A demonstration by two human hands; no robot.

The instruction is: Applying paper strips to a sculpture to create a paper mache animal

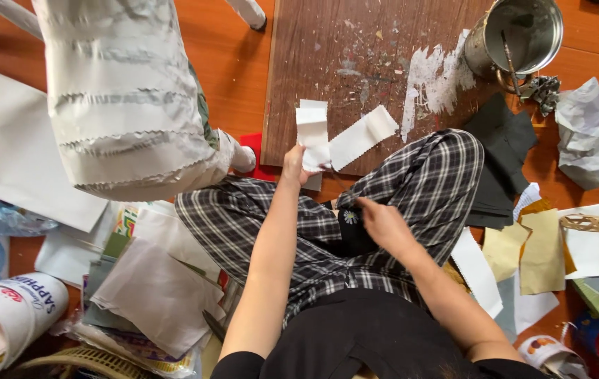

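Observation:
My left hand [294, 165] pinches a white paper strip [312, 133] with zigzag-cut edges, holding it over the near edge of a paint-stained wooden board [355, 49]. A second white zigzag strip [361, 137] lies slanted on the board just right of it. My right hand [382, 223] rests on my lap over the plaid trousers [426, 182], fingers loosely curled near a small flower mark; whether it holds anything is hidden.
A large form covered in layered white zigzag paper [127, 91] stands at upper left. A metal can [517, 35] with a brush sits on the board's far right corner. Paper sheets [159, 295], black cloth [503, 154] and crumpled paper [590, 133] lie around on the orange floor.

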